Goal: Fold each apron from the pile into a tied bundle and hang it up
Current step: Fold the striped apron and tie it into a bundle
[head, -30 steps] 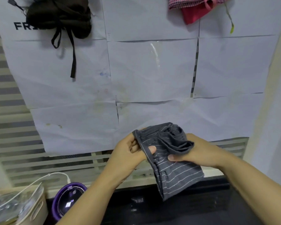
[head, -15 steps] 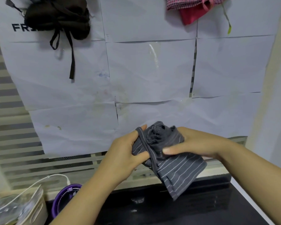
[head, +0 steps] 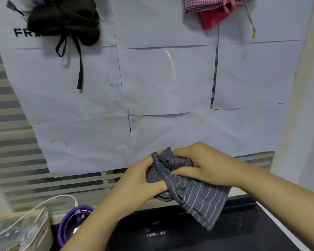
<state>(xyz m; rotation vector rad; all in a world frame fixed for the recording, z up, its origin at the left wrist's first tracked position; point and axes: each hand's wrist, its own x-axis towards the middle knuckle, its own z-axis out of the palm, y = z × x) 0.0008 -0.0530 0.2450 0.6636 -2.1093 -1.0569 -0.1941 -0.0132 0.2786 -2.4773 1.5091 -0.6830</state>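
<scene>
A grey apron with thin white stripes (head: 198, 194) is bunched between both hands above a black surface. My left hand (head: 141, 180) grips its left side, with a strap running across the fingers. My right hand (head: 201, 163) holds the top of the bundle, thumb pressed on the fabric. A loose flap hangs down to the lower right. On the paper-covered wall hang a black tied apron bundle (head: 65, 20) at top left and a pink and checked bundle (head: 212, 9) at top right.
White paper sheets (head: 167, 78) cover the wall ahead. A purple round container (head: 71, 225) and a beige basket with plastic bags (head: 16, 232) sit at lower left, with a white cable (head: 49, 201) above them. A black countertop (head: 170, 232) lies below my hands.
My right hand has moved up over the top of the bundle and the fabric is squeezed tighter between both hands. The hanging flap has swung to the right.
</scene>
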